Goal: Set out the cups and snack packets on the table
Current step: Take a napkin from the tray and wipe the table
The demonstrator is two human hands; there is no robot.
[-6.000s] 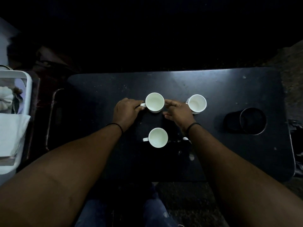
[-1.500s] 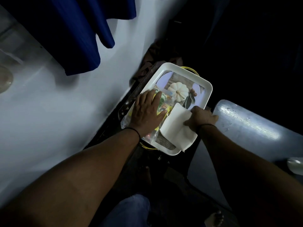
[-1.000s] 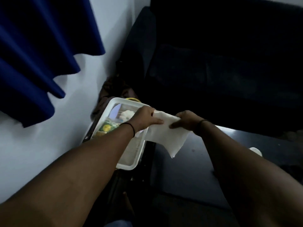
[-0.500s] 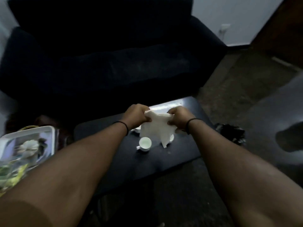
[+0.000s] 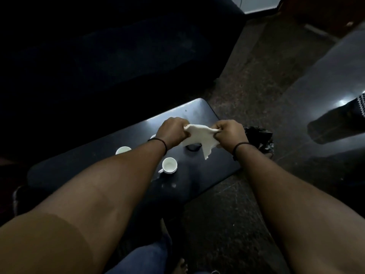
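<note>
Since a moment ago we have swung away from the white tray and now stand over the dark counter [image 5: 207,171]. The white napkin [image 5: 199,138] hangs above it, stretched between our left hand [image 5: 171,133] and right hand [image 5: 230,135], each grip closed on a corner, probably to open it out. Below, one white cup [image 5: 169,165] sits near the front, another [image 5: 122,150] beside our left arm. No snack packets show. A dark sofa [image 5: 118,56] stands behind, on a speckled floor [image 5: 256,86].

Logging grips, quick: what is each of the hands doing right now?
Left hand: closed, gripping one end of the white napkin above the table.
Right hand: closed, gripping the napkin's other end.
</note>
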